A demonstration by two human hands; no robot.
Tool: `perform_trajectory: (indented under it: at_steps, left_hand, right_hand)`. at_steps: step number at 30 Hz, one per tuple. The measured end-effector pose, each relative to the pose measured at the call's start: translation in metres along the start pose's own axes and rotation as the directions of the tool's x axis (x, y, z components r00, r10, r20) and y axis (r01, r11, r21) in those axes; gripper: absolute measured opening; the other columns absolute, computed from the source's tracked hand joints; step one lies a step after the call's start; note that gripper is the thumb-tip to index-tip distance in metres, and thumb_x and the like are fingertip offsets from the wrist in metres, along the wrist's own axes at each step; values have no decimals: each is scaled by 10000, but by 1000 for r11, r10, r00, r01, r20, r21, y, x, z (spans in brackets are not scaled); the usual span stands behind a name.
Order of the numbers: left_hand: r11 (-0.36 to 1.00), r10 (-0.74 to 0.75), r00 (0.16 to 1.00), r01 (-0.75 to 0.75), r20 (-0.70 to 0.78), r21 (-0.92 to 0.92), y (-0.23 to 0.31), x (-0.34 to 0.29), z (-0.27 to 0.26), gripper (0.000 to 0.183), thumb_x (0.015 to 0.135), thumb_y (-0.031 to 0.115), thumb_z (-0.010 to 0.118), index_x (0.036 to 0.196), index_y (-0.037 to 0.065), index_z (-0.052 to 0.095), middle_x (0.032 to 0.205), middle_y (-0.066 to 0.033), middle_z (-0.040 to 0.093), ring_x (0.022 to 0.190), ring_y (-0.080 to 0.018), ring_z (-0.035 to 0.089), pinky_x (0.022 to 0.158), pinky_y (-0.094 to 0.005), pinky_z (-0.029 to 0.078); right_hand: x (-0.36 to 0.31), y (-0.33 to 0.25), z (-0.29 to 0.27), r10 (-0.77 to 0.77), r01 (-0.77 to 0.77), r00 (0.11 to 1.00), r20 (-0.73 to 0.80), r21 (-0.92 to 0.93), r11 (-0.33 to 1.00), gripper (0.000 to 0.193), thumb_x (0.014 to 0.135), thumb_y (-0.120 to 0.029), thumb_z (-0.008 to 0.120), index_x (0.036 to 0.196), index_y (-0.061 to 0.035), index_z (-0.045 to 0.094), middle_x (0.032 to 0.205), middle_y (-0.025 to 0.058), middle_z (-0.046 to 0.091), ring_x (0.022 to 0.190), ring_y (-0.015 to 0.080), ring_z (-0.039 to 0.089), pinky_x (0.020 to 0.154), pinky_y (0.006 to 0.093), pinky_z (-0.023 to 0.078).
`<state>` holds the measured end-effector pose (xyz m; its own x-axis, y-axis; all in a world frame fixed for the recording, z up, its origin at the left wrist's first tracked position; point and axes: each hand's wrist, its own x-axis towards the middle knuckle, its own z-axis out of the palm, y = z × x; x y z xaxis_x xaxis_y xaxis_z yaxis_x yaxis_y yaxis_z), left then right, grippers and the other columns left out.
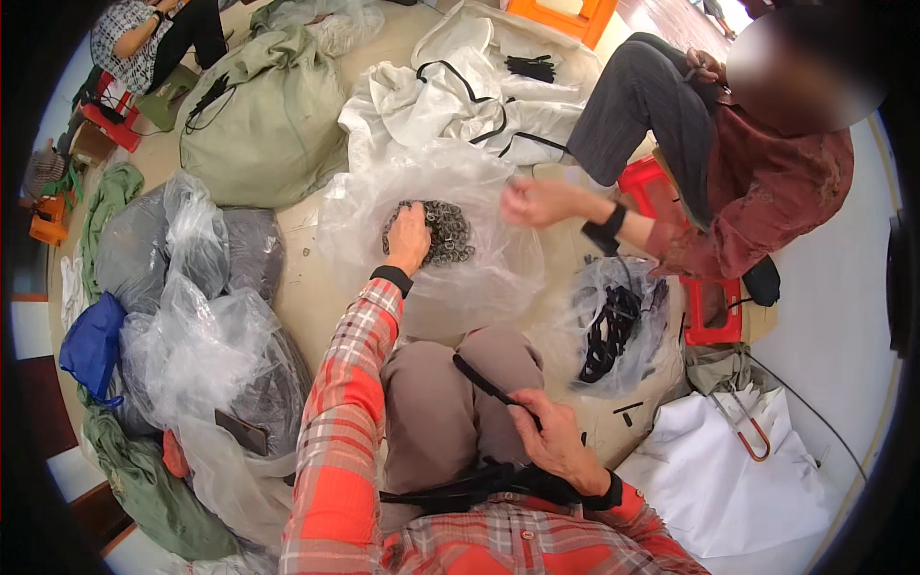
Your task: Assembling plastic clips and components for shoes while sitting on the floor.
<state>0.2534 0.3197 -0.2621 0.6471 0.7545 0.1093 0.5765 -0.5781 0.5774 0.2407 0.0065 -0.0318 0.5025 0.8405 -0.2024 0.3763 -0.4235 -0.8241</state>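
Floor (305, 287) was messy; L hand (409, 237) touched rings (448, 233), grip unclear; R hand (559, 443) pinched strap (482, 378); amt. done unclear, many rings left.

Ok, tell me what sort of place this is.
Probably a small handwork shop: there's a heap of metal pieces, a bunch of black straps and a bulging green sack.

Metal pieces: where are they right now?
In the head view, the metal pieces lie heaped on clear plastic just above the middle, the left hand at their left edge.
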Motion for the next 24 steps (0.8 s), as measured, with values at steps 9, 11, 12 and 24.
perform_trajectory:
  at_steps: [9, 11, 12, 24]
  left_hand:
    - [286, -245, 806, 592, 539, -754, 1, -23, -64, 214, 789, 69, 627, 988, 0, 587, 838, -126, 615, 755, -233, 621, 697, -327, 538]
    - [150, -174, 802, 595, 571, -790, 20, -37, -99, 176, 832, 52, 591, 1000, 0, 580, 851, -81, 612, 769, -182, 626, 714, -299, 549]
    - [22, -103, 802, 593, 588, -805, 33, -44, -117, 178, 836, 47, 583, 1007, 0, 576, 856, -88, 614, 767, -186, 629, 707, -297, 548]
    - [-123, -5, 878, 474, 478, -872, 130, -222, -283, 141, 841, 35, 572, 969, -21, 582, 901, -106, 627, 807, -185, 628, 735, -292, 529]
  right_hand:
    - [-7, 1, 0, 121, -133, 991, 61, 291, 948, 183, 900, -104, 458, 1065, -26, 464, 686, 94, 561, 556, 184, 541, 532, 297, 436]
    - [-9, 6, -5, 106, -123, 992, 63, 404, 907, 193, 915, -106, 422, 1088, -22, 434, 702, 76, 553, 558, 143, 517, 530, 269, 425]
    - [-9, 10, -10, 141, -189, 981, 133, 481, 856, 197, 927, -123, 405, 1104, -36, 400, 737, 70, 560, 589, 125, 519, 542, 248, 422]
    - [-66, -35, -20, 38, -213, 958, 283, 621, 754, 151, 908, -118, 472, 1031, -32, 459, 759, 10, 534, 616, 76, 481, 525, 206, 382]
